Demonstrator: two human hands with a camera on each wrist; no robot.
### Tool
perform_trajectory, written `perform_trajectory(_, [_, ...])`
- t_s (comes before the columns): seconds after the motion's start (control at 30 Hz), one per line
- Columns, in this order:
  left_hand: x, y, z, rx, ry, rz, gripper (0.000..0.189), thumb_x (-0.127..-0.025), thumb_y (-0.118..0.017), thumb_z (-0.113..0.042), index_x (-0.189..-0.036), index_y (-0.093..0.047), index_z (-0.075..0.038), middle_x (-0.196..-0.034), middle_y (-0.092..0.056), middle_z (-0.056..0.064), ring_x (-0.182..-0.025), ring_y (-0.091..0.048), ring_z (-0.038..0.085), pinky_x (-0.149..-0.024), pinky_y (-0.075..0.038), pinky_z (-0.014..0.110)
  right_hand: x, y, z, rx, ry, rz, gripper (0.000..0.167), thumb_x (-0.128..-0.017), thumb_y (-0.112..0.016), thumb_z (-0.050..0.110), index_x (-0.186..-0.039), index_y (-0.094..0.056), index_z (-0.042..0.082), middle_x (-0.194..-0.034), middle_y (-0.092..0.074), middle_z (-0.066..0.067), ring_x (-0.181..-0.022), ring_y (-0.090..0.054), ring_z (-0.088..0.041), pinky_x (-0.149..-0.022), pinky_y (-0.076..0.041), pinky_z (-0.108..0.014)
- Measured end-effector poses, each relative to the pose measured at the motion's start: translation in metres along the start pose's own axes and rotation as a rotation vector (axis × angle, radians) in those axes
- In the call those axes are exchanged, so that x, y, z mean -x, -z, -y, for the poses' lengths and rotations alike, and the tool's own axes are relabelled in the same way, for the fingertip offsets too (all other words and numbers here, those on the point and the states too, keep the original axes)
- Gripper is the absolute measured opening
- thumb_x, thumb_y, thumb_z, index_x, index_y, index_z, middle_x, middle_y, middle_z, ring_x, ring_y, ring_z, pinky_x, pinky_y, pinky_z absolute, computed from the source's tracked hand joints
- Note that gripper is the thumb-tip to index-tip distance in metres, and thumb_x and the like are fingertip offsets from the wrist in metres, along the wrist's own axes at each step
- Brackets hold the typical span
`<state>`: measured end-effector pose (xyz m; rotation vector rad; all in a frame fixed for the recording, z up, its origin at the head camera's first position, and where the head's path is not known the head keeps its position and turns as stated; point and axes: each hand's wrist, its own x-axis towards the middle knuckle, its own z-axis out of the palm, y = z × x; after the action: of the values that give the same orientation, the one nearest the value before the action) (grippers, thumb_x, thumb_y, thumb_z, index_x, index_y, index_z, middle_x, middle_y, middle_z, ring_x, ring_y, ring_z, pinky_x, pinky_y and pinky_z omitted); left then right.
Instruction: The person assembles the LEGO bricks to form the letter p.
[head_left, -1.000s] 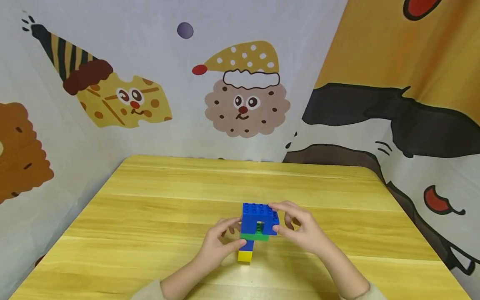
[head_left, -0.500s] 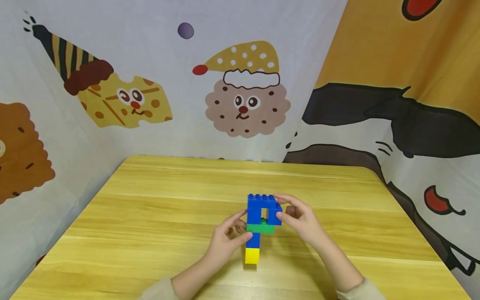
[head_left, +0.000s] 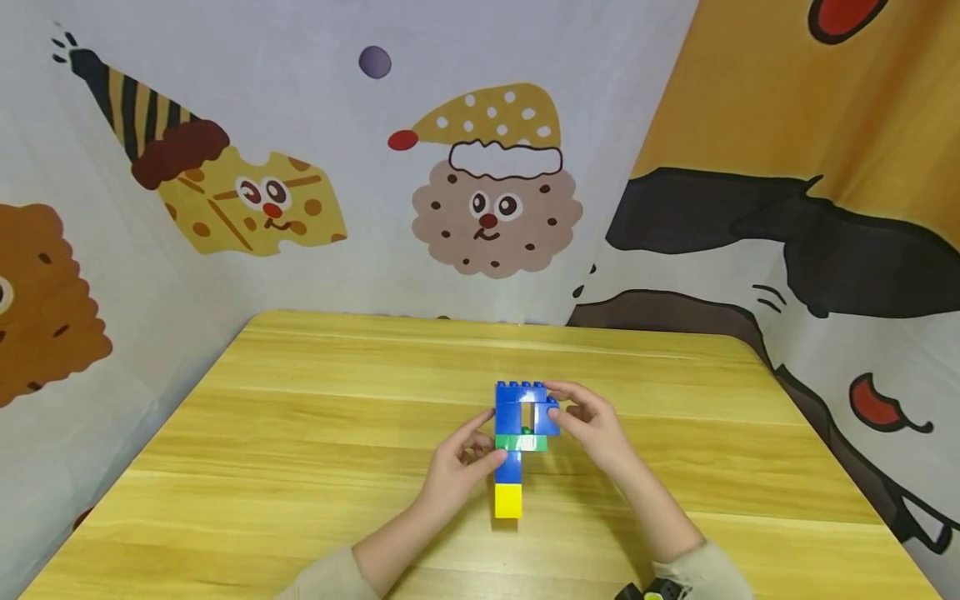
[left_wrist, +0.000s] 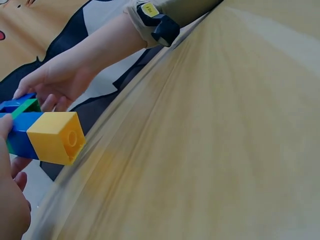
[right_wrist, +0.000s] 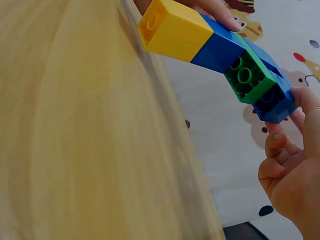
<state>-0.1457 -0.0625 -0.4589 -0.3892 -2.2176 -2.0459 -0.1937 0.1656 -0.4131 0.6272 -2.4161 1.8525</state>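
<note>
Both hands hold a small structure of building bricks above the table. Its lowest part is a yellow brick, whose hollow underside shows in both wrist views. Above it come a blue brick, then a wider green brick. Several blue bricks on top surround a small window-like gap. My left hand pinches the structure from the left, thumb near the green and lower blue bricks. On the other side, my right hand pinches the blue brick at the upper right.
A wooden table lies beneath the hands. Behind it hangs a cloth printed with cartoon figures. A dark device is strapped at the right wrist, over the light sleeve.
The brick structure has tilted so its front faces the head camera and fewer top studs show. It has shifted slightly up and right in the head view, both hands still gripping it.
</note>
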Motion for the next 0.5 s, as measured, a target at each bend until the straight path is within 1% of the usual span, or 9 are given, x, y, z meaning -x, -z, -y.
perform_trajectory(0.07, [-0.002,0.000,0.002,-0.012,0.016,0.006,0.054,-0.086,-0.073,-0.021,-0.136,-0.054,-0.015,-0.089,-0.067,0.003,-0.084,-0.057,0.020,-0.074,-0.045,0.028,0.000,0.000,0.000,-0.002,-0.008,0.001,0.035,-0.093,-0.061,0.006,-0.128,-0.058,0.003,-0.115,-0.058,-0.016,-0.085,-0.058,-0.026,-0.069,-0.051,-0.035])
perform_trajectory(0.17, [-0.005,0.000,0.004,-0.019,0.033,0.014,0.054,-0.086,-0.073,-0.021,-0.136,-0.054,-0.015,-0.088,-0.066,0.003,-0.083,-0.057,0.020,-0.074,-0.047,0.029,0.001,-0.001,0.006,0.007,-0.007,0.008,0.035,-0.094,-0.060,0.003,-0.128,-0.056,-0.002,-0.114,-0.058,-0.019,-0.091,-0.058,-0.028,-0.069,-0.050,-0.033])
perform_trajectory(0.23, [-0.007,0.000,0.006,-0.020,0.042,0.019,0.053,-0.087,-0.072,-0.021,-0.136,-0.054,-0.014,-0.087,-0.066,0.002,-0.082,-0.057,0.019,-0.073,-0.047,0.028,0.001,-0.002,0.010,0.020,-0.018,0.008,0.034,-0.094,-0.059,0.003,-0.127,-0.056,-0.003,-0.115,-0.059,-0.020,-0.094,-0.057,-0.030,-0.071,-0.050,-0.034])
perform_trajectory(0.3, [-0.009,0.000,0.006,-0.013,0.047,0.023,0.053,-0.087,-0.072,-0.021,-0.136,-0.053,-0.013,-0.087,-0.066,0.003,-0.082,-0.057,0.020,-0.073,-0.048,0.028,0.001,-0.002,0.014,0.027,-0.034,0.008,0.034,-0.094,-0.059,0.005,-0.127,-0.056,-0.004,-0.115,-0.059,-0.020,-0.097,-0.057,-0.031,-0.073,-0.051,-0.039])
perform_trajectory(0.37, [-0.011,0.000,0.007,-0.013,0.062,0.025,0.053,-0.087,-0.072,-0.022,-0.137,-0.053,-0.014,-0.087,-0.065,0.003,-0.081,-0.057,0.020,-0.072,-0.048,0.028,-0.001,-0.002,0.013,0.028,-0.056,0.007,0.035,-0.095,-0.059,0.007,-0.128,-0.056,-0.002,-0.116,-0.059,-0.020,-0.099,-0.056,-0.032,-0.076,-0.050,-0.044])
perform_trajectory(0.43, [-0.012,0.000,0.008,-0.019,0.075,0.029,0.053,-0.088,-0.071,-0.023,-0.137,-0.053,-0.014,-0.087,-0.065,0.003,-0.081,-0.056,0.020,-0.071,-0.048,0.027,-0.002,-0.002,0.011,0.035,-0.071,0.008,0.036,-0.094,-0.060,0.009,-0.129,-0.056,-0.001,-0.117,-0.059,-0.019,-0.102,-0.055,-0.033,-0.079,-0.050,-0.046])
perform_trajectory(0.5, [-0.014,0.000,0.008,-0.023,0.088,0.036,0.053,-0.088,-0.070,-0.026,-0.137,-0.052,-0.015,-0.087,-0.065,0.003,-0.081,-0.055,0.020,-0.070,-0.048,0.027,-0.002,-0.001,0.009,0.047,-0.079,0.012,0.038,-0.094,-0.061,0.011,-0.131,-0.056,0.000,-0.119,-0.058,-0.019,-0.106,-0.054,-0.033,-0.082,-0.049,-0.044])
